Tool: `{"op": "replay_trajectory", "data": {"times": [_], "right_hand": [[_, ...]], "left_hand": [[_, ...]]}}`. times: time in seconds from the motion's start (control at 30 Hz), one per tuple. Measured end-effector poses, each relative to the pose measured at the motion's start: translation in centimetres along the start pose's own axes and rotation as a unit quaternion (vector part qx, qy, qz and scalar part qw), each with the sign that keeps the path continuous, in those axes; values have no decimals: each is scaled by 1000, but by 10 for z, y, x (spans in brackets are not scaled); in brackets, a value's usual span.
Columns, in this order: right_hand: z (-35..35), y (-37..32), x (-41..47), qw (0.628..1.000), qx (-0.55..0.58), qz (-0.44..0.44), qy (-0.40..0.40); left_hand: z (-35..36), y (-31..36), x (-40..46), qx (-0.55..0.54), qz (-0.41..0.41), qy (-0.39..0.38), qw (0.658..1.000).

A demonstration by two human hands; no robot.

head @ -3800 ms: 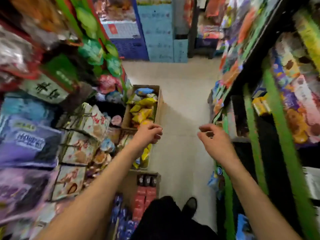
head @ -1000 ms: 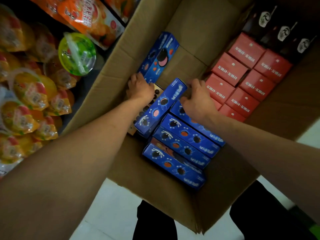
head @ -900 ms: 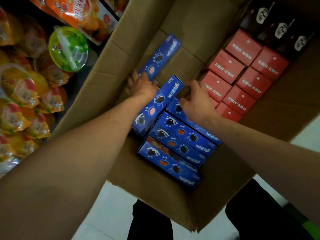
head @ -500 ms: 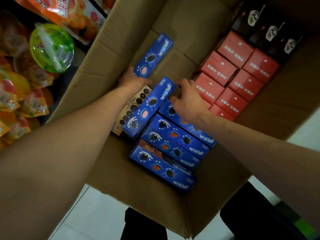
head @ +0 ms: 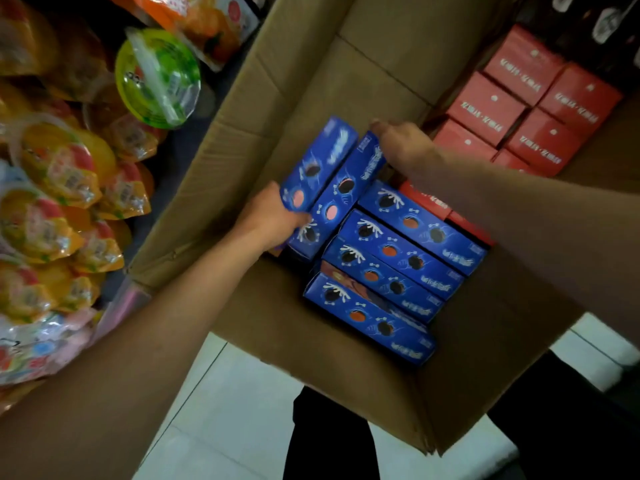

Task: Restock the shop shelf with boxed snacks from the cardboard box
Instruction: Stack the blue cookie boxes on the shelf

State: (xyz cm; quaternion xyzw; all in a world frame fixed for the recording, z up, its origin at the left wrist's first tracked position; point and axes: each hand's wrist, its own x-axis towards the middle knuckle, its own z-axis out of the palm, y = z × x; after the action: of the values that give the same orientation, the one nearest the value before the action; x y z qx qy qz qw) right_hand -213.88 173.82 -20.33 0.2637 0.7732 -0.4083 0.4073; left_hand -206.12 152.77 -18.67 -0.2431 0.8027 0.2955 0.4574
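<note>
Glossy blue cartons (head: 341,194) in hands (head: 273,220).

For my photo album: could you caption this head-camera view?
Both hands, left and right, gather two long blue cookie boxes from an open brown cardboard box.

An open cardboard box (head: 311,81) fills the head view, its flaps spread. Inside, against the near right wall, three blue snack boxes (head: 398,251) lie side by side, a fourth just nearer. The left hand (head: 273,220) grips the near end of a blue box (head: 320,161) tilted toward the far wall; a second tilted blue box (head: 346,192) lies touching it on the right, and the right hand (head: 405,143) holds its far end. Red boxes (head: 526,109) sit packed at the far right corner. Beside the box's left wall lie yellow snack packets (head: 59,209) and a green jelly cup (head: 159,77).
</note>
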Motion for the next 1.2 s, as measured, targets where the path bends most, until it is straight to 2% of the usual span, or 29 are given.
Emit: {"op": "replay_trajectory", "data": {"times": [0.07,0.1,0.2,0.3,0.37,0.43,0.5,0.6,0.67,0.8,0.93,1.03,1.13,1.2], "right_hand": [[3,-5,12,998,32,52,-23],[5,-7,16,995,51,74,-33],[13,-8,21,992,61,101,-54],[31,-8,21,987,33,99,-119],[47,-7,19,987,1,69,-147],[56,-5,19,982,34,57,-175],[51,3,17,965,74,57,-247],[37,15,22,938,23,32,-345],[36,15,23,927,9,24,-375],[44,16,24,946,19,-3,-322],[42,19,25,946,34,-23,-320],[42,17,21,955,28,-69,-286],[42,17,14,963,11,-121,-241],[39,18,9,962,20,-143,-234]], "left_hand": [[-7,-15,-1,27,-28,-79,996],[-11,-18,2,11,-32,-85,996],[-14,-13,16,-170,-31,-53,984],[-3,2,29,-294,-73,-87,949],[6,8,38,-288,-71,-120,948],[10,11,40,-290,-60,-147,944],[9,8,43,-312,-48,-187,930],[4,-1,48,-342,-40,-217,914],[2,-2,52,-360,-38,-220,906],[4,-1,57,-344,-19,-232,909],[-1,-5,58,-326,23,-252,911],[-4,-11,58,-345,50,-253,902],[-6,-15,51,-353,77,-296,884],[-9,-17,48,-321,99,-300,893]]}}
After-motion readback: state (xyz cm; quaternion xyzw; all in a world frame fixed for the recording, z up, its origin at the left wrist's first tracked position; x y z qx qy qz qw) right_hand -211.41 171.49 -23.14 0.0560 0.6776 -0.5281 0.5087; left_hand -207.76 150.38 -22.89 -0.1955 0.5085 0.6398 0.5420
